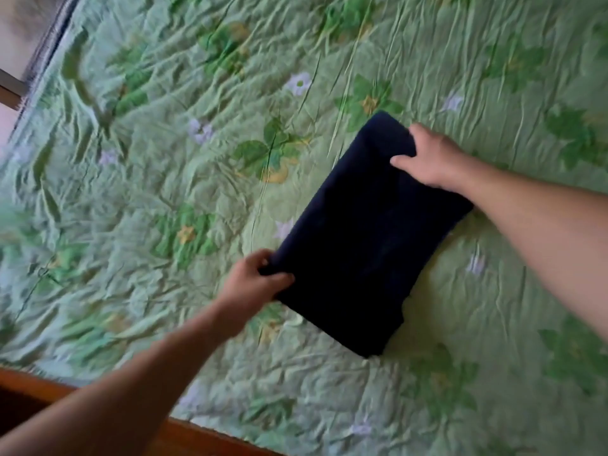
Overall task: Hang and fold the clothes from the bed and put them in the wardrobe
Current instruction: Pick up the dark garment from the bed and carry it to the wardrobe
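1. Nearest to you, the wooden bed frame [36, 394] is running along the lower left corner, and your bare left forearm is reaching over it onto the bed.
2. Your left grip [260, 278] is pinching the folded dark navy garment [365, 245] at its left corner. The fingers are curling over the edge and the thumb is lying on the top face.
3. The garment is sitting on the bed between your two hands as a thick, neat rectangle. A shadow is showing under its near right edge, so I cannot tell whether it is lying fully flat.
4. Your right grip [427, 159] is holding the far short end. The thumb is pressing on top and the fingers are wrapping round the fold, so both hands are closing on the cloth.
5. The crumpled green floral bedspread [158, 192] is covering the whole bed around the garment.
6. Farthest off, at the upper left, the dark edge of the bed [49, 44] is giving way to a blurred strip of room.
7. The garment's long axis is running from your left hand diagonally up toward your right hand, with its short ends facing near-left and far-right.
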Demonstrator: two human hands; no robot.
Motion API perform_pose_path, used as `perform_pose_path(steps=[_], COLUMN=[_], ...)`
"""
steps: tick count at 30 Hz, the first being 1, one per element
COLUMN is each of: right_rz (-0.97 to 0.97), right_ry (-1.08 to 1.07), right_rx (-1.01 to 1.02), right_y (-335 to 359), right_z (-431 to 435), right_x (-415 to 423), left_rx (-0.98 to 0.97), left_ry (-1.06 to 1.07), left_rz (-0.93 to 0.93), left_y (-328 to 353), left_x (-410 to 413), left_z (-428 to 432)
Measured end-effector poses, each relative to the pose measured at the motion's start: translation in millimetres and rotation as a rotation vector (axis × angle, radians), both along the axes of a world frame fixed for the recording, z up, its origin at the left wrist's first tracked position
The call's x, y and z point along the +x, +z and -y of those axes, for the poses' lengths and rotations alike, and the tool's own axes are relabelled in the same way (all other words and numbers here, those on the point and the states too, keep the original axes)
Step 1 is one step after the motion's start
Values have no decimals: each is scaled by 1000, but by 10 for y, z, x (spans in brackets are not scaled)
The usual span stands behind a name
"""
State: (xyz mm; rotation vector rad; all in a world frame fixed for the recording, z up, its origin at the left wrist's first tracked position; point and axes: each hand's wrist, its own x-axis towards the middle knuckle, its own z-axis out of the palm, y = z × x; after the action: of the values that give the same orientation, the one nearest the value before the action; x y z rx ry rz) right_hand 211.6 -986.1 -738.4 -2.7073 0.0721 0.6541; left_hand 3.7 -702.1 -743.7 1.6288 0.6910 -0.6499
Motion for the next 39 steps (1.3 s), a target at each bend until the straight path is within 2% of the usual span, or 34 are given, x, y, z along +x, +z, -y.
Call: perform_pose_path(steps=[4, 6, 8, 11, 14, 19, 23, 25, 27, 28, 30, 32, 34, 37, 39], right_rz=[3, -23, -89, -103, -128, -188, -249, -300, -301, -250, -18, 315, 457, 344, 278], right_ry=[-327, -506, -638, -738, -707, -722, -676, -648, -564, -516, -449, -286, -34, 304, 386], right_rx=[178, 287, 394, 454, 394, 536, 531, 487, 339, 237, 49, -95, -145, -225, -271], right_y=[10, -87, -229, -382, -460, -343, -287, -365, -441, -464, -429, -338, -292, -463, -642], right_z=[297, 360, 389, 385, 448, 454, 343, 261, 145, 99, 58, 19, -94, -377, -522], right_x=[-18, -126, -302, -526, -680, -999, -1600, -1942, -2203, -2283, -2327, -2270, -2110, -1766, -1633], left_rx=[-70, -190, -226, -17, 172, 82, 195, 357, 546, 609, 763, 918, 973, 1031, 1071], left_ry=[257, 340, 254, -12, -139, -52, -152, -309, -529, -607, -675, -705, -830, -1053, -1097], left_rz=[172, 202, 99, -9, 79, 243, 236, 200, 228, 259, 291, 401, 605, 709, 685], left_y=[142, 107, -33, -264, -334, -129, -76, -153, -229, -255, -262, -211, -252, -475, -664], left_x=[1088, 1563, 1736, 1485, 1201, 1132, 866, 666, 500, 443, 383, 403, 488, 666, 718], left_z=[-509, -625, -623, -496, -396, -402, -581, -676, -712, -703, -619, -491, -337, -133, -71])
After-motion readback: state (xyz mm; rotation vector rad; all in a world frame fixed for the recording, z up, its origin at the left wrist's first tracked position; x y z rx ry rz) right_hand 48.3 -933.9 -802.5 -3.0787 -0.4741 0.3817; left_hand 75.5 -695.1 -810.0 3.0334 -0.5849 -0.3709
